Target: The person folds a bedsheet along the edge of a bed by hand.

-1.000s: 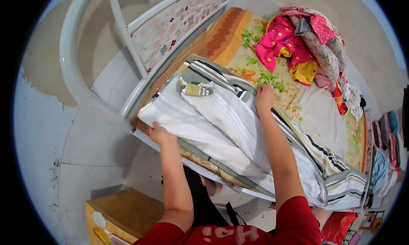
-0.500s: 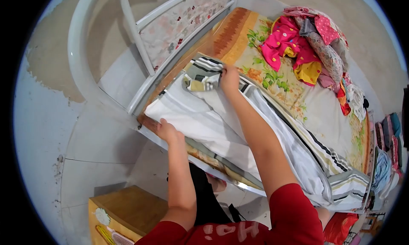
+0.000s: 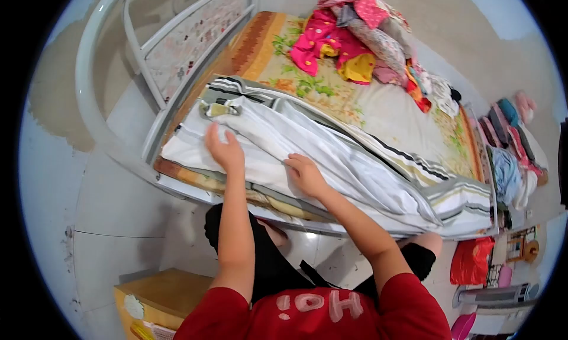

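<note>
A white and grey striped cloth (image 3: 355, 171) lies folded in a long strip along the near side of the bed, with creases across its white part. Over its left part is my left hand (image 3: 225, 149), fingers apart and holding nothing. My right hand (image 3: 305, 173) rests on the white cloth near its middle, fingers bent; whether they pinch any fabric is hidden. A small bunched olive and white striped piece (image 3: 220, 108) lies near the cloth's far left corner.
Pink and patterned clothes (image 3: 373, 38) are heaped at the bed's far side. A white metal bed frame (image 3: 142, 79) rises at the left. A wooden cabinet (image 3: 171, 287) stands at the lower left. A red bag (image 3: 471, 261) and hanging clothes (image 3: 506, 174) are at the right.
My right hand has left the cloth's far edge and come nearer to me. My left hand has let go of the near edge and moved over the cloth. The view has shifted right.
</note>
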A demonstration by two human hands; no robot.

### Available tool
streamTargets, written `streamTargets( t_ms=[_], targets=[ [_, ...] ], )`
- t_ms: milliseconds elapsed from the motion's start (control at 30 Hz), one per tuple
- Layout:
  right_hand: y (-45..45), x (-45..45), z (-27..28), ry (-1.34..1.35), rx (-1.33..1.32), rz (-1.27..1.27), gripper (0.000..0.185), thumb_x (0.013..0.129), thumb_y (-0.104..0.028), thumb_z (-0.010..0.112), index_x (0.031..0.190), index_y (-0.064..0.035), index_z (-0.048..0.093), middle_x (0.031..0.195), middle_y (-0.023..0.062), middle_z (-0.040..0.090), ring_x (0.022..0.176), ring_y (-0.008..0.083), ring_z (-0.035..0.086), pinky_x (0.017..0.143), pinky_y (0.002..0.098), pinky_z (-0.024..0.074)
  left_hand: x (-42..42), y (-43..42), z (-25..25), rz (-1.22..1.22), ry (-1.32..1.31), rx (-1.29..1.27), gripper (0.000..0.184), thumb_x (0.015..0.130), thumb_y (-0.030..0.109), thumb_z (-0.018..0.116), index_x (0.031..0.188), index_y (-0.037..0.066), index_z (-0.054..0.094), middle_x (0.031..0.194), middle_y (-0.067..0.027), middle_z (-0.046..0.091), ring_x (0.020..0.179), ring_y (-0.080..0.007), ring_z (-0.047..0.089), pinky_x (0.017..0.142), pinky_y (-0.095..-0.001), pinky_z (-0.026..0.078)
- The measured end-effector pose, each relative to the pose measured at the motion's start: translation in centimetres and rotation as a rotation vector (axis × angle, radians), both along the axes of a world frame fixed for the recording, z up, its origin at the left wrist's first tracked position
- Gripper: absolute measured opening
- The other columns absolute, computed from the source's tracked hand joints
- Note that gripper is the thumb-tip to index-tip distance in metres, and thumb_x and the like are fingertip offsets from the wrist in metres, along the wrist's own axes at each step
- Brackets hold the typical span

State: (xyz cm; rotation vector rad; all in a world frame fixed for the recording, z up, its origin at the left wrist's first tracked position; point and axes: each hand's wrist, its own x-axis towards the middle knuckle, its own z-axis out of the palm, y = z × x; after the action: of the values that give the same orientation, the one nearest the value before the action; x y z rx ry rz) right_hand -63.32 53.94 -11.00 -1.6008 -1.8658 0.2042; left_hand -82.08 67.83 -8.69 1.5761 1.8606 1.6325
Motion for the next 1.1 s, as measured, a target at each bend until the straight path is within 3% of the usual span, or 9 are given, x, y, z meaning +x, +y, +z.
streamTargets(
  t_ms=[100,133,200,333,500,600,667,767,1100],
  targets=[
    [-4.1,3.4,2.8,0.022,-0.129,0.018,0.022,0.081,-0.007,0.056,0.100,-0.0025,0.065,0.105,0.0181,0.063,0.101,0.0363,0.057,0.090,0.0413,0.0450,3.6,-2.5,-0.2,-0.814,-0.126,-0.173,0.036,0.083,0.012,0.063,0.118,0.004,0.059,0.119,-0.0165,0.059,0.116,-0.0300,0.052,0.099,-0.0373,0.038],
    [-5.3,4.5,4.1,0.048,-0.233,0.004,0.020,0.080,-0.008,0.057,0.097,-0.0023,0.066,0.100,0.0176,0.065,0.097,0.0355,0.059,0.088,0.0414,0.0460,4.5,-4.2,-0.1,-0.828,-0.132,-0.168,0.036,0.083,0.012,0.063,0.118,0.004,0.059,0.119,-0.0165,0.059,0.116,-0.0300,0.052,0.099,-0.0373,0.038],
    [-7.5,6.8,6.9,-0.031,-0.247,-0.004,0.020,0.081,-0.009,0.056,0.097,-0.0026,0.067,0.099,0.0174,0.065,0.096,0.0349,0.059,0.087,0.0412,0.0463,5.8,-7.6,0.6,-1.119,0.263,-0.006,0.038,0.084,0.019,0.063,0.120,0.007,0.058,0.122,-0.0176,0.057,0.117,-0.0312,0.051,0.100,-0.0369,0.038],
    [-12.2,12.2,10.7,-0.183,-0.350,-0.062,0.022,0.080,-0.012,0.057,0.098,-0.0045,0.068,0.099,0.0169,0.066,0.096,0.0349,0.059,0.086,0.0410,0.0466,8.2,-11.7,-2.0,-1.170,0.627,0.004,0.041,0.086,0.030,0.059,0.124,0.013,0.057,0.129,-0.0157,0.053,0.121,-0.0333,0.047,0.101,-0.0415,0.036],
    [-16.8,21.0,10.1,-0.150,-0.498,-0.175,0.022,0.079,-0.014,0.059,0.098,-0.0071,0.068,0.101,0.0169,0.066,0.098,0.0346,0.060,0.087,0.0399,0.0468,11.0,-13.7,-2.6,-1.186,0.687,0.006,0.042,0.086,0.029,0.059,0.125,0.015,0.055,0.131,-0.0159,0.051,0.123,-0.0343,0.044,0.102,-0.0430,0.034],
    [-17.5,25.8,5.7,-0.132,-0.393,-0.265,0.024,0.080,-0.014,0.061,0.103,-0.0088,0.066,0.105,0.0157,0.064,0.100,0.0340,0.058,0.085,0.0404,0.0474,12.8,-13.9,-3.2,-1.238,0.646,-0.019,0.042,0.085,0.030,0.060,0.124,0.016,0.056,0.130,-0.0161,0.051,0.122,-0.0344,0.044,0.100,-0.0425,0.036],
    [-17.7,27.5,3.1,-0.140,-0.106,-0.654,0.029,0.081,-0.016,0.062,0.109,-0.0106,0.061,0.109,0.0140,0.059,0.100,0.0332,0.057,0.082,0.0417,0.0481,13.8,-14.3,-2.8,-1.251,0.664,-0.043,0.041,0.083,0.028,0.062,0.122,0.015,0.058,0.128,-0.0163,0.052,0.119,-0.0342,0.046,0.098,-0.0413,0.038],
    [-18.3,28.0,-1.5,-0.142,-0.055,-0.776,0.031,0.083,-0.016,0.062,0.112,-0.0103,0.057,0.110,0.0125,0.055,0.099,0.0325,0.056,0.080,0.0435,0.0481,14.4,-14.4,0.1,-1.243,0.780,-0.060,0.038,0.079,0.023,0.066,0.115,0.013,0.063,0.120,-0.0146,0.056,0.112,-0.0328,0.050,0.095,-0.0404,0.041],
    [-19.8,26.9,-1.9,0.015,0.097,-0.760,0.019,0.082,-0.015,0.064,0.099,-0.0080,0.060,0.097,0.0107,0.057,0.084,0.0321,0.059,0.070,0.0406,0.0488,17.7,-11.5,4.0,-1.409,1.095,-0.331,0.029,0.077,0.027,0.067,0.097,0.007,0.069,0.097,-0.0130,0.063,0.091,-0.0327,0.060,0.080,-0.0391,0.048]
  ],
)
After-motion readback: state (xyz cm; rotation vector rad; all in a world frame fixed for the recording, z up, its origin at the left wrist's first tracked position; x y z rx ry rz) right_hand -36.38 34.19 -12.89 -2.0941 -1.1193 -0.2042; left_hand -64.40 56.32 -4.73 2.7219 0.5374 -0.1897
